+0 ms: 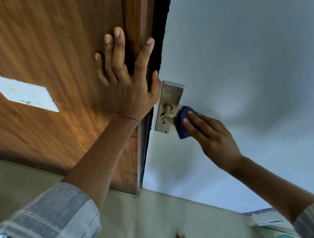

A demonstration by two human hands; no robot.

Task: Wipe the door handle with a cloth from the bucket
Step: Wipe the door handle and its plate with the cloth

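Sleeves: our striped cuffs (51, 218) sit lowest in the head view, nearest the lens.
Left hand (127, 78): our fingers lie spread flat on the wooden door (32, 45), thumb hooked over its edge, gripping nothing.
Right hand (212, 135): our fingers press a blue cloth (182, 123) onto the handle (166, 113), which it mostly hides.
Plate (170, 105): long axis runs along the door edge; the handle seems to point away from it, towards the cloth.
Doing it well: we judge we should keep bracing the door and wrap the cloth around the lever.

Right hand (212, 137) presses blue cloth (182, 123) against door handle (166, 110).
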